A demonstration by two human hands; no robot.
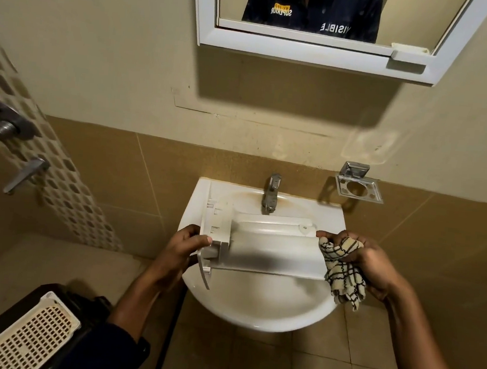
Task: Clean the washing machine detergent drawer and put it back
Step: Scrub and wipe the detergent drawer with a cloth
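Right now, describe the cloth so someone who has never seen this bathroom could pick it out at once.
Find the white sink under the wall mirror; a white plastic drawer is held over it. At the drawer's right end, the right hand bunches up the cloth. It is the only fabric there, cream with dark checked lines.

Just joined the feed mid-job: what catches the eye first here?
The white detergent drawer, held sideways over the sink, stands out first; the left hand grips its front-panel end. At its other end the right hand holds a bunched checked cloth. Behind stands the tap, with a mirror on the wall above.
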